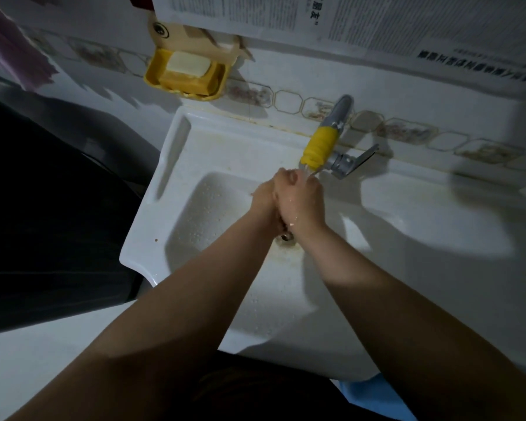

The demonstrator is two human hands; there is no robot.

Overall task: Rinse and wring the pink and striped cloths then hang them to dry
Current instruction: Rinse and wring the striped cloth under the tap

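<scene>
Both my arms reach forward and down over the basin [176, 189], forearms bare, converging at the middle. My left hand [263, 202] and right hand [302, 202] are pressed together under the tap, fingers curled and interlocked, the right lying partly over the left. Neither has anything visible in its grip; only skin against skin shows, wet and shiny. Whether something small sits inside the clasp, I cannot tell.

Water runs from the tap's yellow nozzle [318, 147] straight onto the knuckles. One tap [342, 109], one lever handle [366, 156] sticking out to the right of it.

One drain [287, 237], just visible below my wrists. Droplets spot the left slope of the bowl.

On the wall, upper left of the basin: one yellow soap dish [152, 72], holding two soap bars, a pale one [189, 63] on top of an orange one [186, 83].

Pink cloth [9, 47] hangs at the far upper left, blurred, well apart from my hands. Striped cloth: I can't find it.

Printed paper [377, 19] covers the wall above the tile border. A blue patch [374, 393] shows under the basin's near rim.
</scene>
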